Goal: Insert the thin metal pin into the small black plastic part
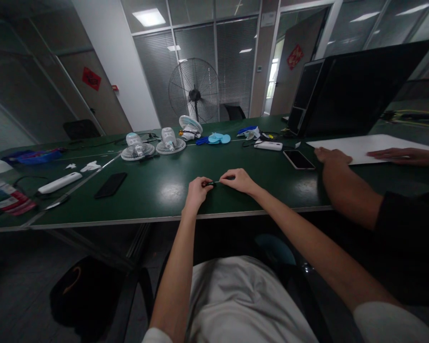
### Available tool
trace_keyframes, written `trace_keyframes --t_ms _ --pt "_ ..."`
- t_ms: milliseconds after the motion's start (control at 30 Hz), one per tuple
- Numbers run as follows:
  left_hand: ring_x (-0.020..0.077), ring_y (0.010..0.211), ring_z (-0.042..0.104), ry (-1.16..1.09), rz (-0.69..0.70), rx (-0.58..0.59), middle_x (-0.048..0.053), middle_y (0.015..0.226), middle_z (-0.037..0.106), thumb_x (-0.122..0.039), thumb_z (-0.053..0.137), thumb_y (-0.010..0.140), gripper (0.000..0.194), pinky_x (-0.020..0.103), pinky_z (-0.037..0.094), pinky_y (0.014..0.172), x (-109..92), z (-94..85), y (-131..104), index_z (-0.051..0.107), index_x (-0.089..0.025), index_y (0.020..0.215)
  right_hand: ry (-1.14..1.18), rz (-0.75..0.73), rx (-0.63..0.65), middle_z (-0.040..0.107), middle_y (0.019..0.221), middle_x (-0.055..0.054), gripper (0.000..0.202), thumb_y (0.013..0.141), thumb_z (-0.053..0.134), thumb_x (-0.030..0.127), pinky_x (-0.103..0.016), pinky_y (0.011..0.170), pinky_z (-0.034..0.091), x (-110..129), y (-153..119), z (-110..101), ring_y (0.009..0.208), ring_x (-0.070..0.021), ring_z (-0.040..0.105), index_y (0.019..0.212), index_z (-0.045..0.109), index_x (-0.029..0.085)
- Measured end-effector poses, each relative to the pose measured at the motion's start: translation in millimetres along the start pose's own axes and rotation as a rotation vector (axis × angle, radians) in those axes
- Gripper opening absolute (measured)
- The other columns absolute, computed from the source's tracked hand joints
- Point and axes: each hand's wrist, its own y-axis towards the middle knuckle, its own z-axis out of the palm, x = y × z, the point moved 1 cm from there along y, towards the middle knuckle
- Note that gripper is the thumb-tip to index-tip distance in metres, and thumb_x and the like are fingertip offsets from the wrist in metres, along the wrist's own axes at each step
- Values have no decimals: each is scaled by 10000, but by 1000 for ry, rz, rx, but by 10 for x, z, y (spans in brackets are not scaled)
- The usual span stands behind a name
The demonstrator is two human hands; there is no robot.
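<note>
My left hand point(198, 190) is closed around the dark handle of what looks like a small screwdriver point(210, 183). Its thin metal shaft points right, toward my right hand point(238, 181), whose fingertips pinch at the shaft's end. Both hands are low over the green table point(157, 190), close to its front edge. Whether a separate small part sits between the right fingertips is too small to tell. To the left lies a black phone point(110, 185), apart from my hands.
Beyond my hands lie small fan parts point(169, 141), blue fan blades point(219, 138) and a white bar-shaped piece point(268, 145). A phone point(299, 159) lies right. A co-worker's hands point(333, 156) rest on a white sheet point(364, 145) by a large black monitor point(357, 90).
</note>
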Motion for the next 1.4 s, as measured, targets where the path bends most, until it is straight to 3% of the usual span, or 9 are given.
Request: trace_keyframes --t_ms 400,667,1033,1200,1400 --pt "186 856 652 -12 3 -4 59 925 734 -140 782 861 200 308 481 800 13 19 0 812 -188 1053 2 -17 3 827 949 -23 132 901 743 336 -352 839 551 20 -4 12 887 -236 758 909 862 279" --pt "193 871 652 23 -8 27 58 934 737 -164 783 858 152 316 492 838 -51 -10 -11 810 -193 1005 261 -54 -72 823 996 -55 225 916 735 422 -351 846 550 93 14 -11 921 -236 751 974 856 241" --pt "196 873 665 -1 -11 18 57 937 746 -197 790 857 156 312 500 814 -7 11 -9 800 -202 1013 -53 -45 -20 818 965 -28 142 920 737 337 -321 811 532 127 -16 30 876 -216 746 940 866 281" --pt "206 876 674 -2 -3 22 63 933 749 -209 793 857 176 321 506 818 -69 -15 -28 805 -195 1032 34 -140 -31 808 992 -43 197 965 705 376 -313 814 527 224 -22 30 875 -205 745 1021 863 273" --pt "207 876 675 -4 -19 18 65 919 740 -194 796 853 190 321 512 819 -115 -32 -43 805 -184 1043 -1 -123 -53 806 970 -40 174 954 717 355 -312 820 520 189 -24 26 863 -206 742 980 864 266"
